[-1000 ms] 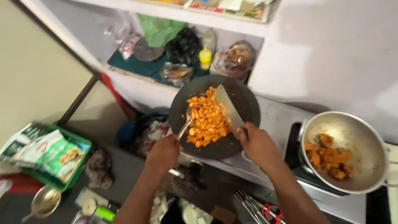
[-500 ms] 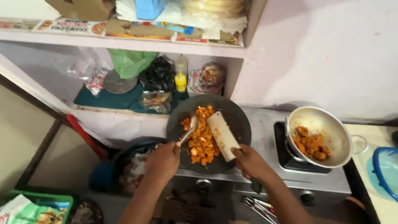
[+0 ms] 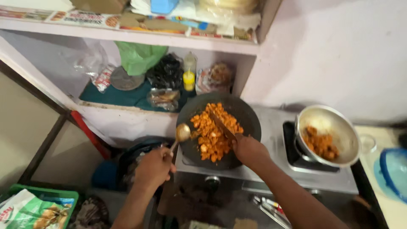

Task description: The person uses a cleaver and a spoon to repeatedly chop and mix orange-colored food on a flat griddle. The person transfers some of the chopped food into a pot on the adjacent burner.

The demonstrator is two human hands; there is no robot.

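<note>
A dark round pan (image 3: 246,116) sits on the stove (image 3: 275,169), filled with orange chunks of food (image 3: 214,131). My right hand (image 3: 248,148) grips a flat metal spatula (image 3: 221,125) whose blade lies in the food. My left hand (image 3: 152,167) holds a metal spoon (image 3: 181,133) just outside the pan's left rim, its bowl lifted off the food.
A steel bowl (image 3: 339,127) with more orange food stands on the right burner. A blue-lidded container (image 3: 392,167) is at the far right. Shelf behind holds a yellow bottle (image 3: 188,78), bags and a green sack (image 3: 137,57). A green crate (image 3: 34,208) with a packet sits lower left.
The spoon has come out of the food to the pan's left edge. The spatula has turned from flat on the food to edge-on in it. The view has shifted left.
</note>
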